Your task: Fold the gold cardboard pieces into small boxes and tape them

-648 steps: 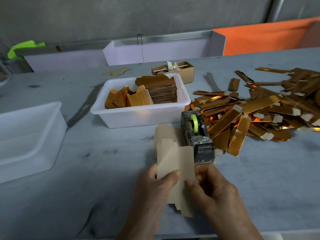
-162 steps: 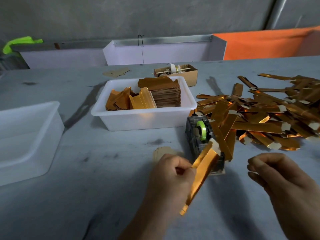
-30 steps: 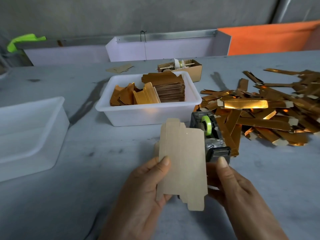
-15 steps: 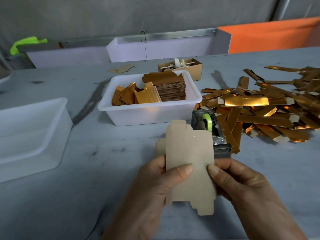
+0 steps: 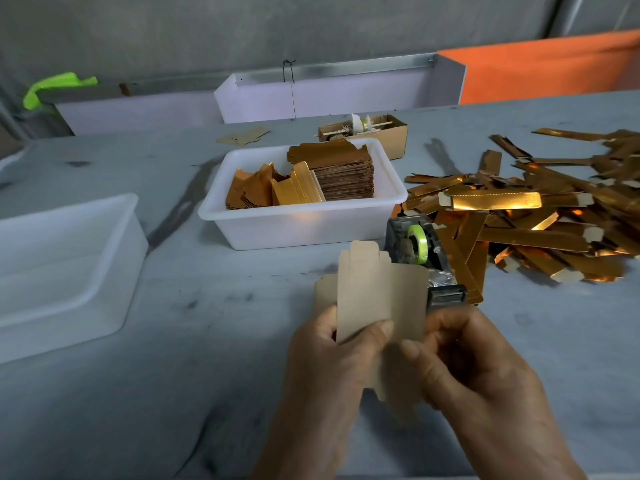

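A flat cardboard piece (image 5: 379, 299) stands upright in front of me, its plain tan back facing the camera. My left hand (image 5: 332, 355) pinches its left side, thumb across the front. My right hand (image 5: 464, 362) pinches its right side, thumb on the front near the middle. The left panel bends slightly forward along a crease. Just behind the piece sits a dark tape dispenser (image 5: 420, 258) with a green roll. A pile of folded, taped gold boxes (image 5: 526, 223) spreads over the table at the right.
A white tub (image 5: 301, 223) with stacked gold blanks stands behind the dispenser. A second white tub (image 5: 65, 268), holding nothing, sits at the left. A small brown carton (image 5: 367, 131) with odd parts is further back. Another flat blank (image 5: 323, 289) lies under the held piece.
Both thumbs have slid toward the middle of the piece, and its left panel has begun to bend along a crease. The piece sits a little lower than before.
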